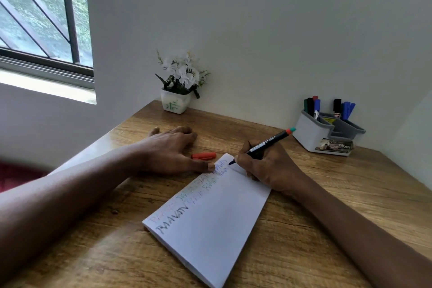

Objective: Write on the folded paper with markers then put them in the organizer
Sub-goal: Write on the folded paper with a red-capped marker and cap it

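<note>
Writing step: the right hand (268,168) pinches the marker (268,141) over the far end of the folded paper (210,222), the spread left hand (168,149) probably steadies it; recapping should come next.

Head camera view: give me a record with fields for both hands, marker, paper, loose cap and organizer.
right hand: grips marker, tip on far end of folded paper
left hand: flat on table, thumb tip on folded paper's edge
folded paper: on table, coloured words along left edge
red cap: loose on table, beside left thumb
organizer: far right, stored markers standing inside
</note>
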